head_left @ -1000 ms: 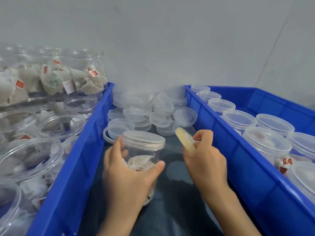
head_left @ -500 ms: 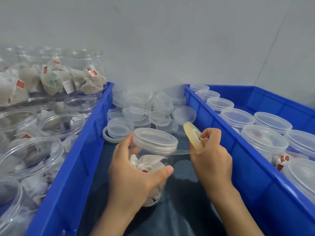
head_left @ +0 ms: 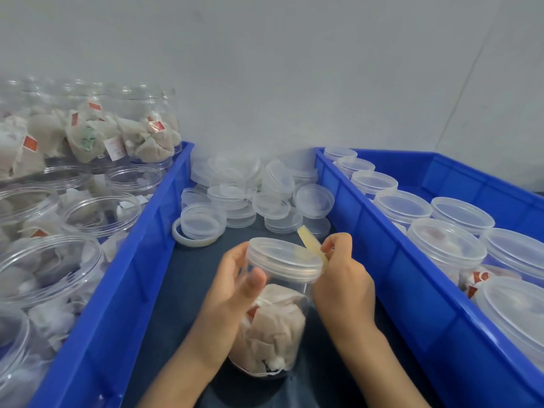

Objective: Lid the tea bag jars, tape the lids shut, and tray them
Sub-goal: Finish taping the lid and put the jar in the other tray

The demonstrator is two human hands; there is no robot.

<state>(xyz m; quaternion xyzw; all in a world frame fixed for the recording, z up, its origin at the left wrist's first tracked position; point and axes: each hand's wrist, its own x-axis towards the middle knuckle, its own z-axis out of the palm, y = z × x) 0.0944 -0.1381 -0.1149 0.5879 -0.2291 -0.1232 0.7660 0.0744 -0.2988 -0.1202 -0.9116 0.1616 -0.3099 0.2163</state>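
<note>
Left hand (head_left: 232, 293) around lidded jar (head_left: 276, 316); right hand (head_left: 343, 278) apparently pinching tape roll (head_left: 310, 242) at the lid.

Clear glossy plastic jar (head_left: 282, 307)

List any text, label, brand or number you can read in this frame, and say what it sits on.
No text can be read.
Red tags on the tea bags in the left jars: print too blurred.
White tag there: faint marks, unreadable.
Red tags in a right-bin jar: unreadable.
Lids, bins, tape: no print visible.
</note>
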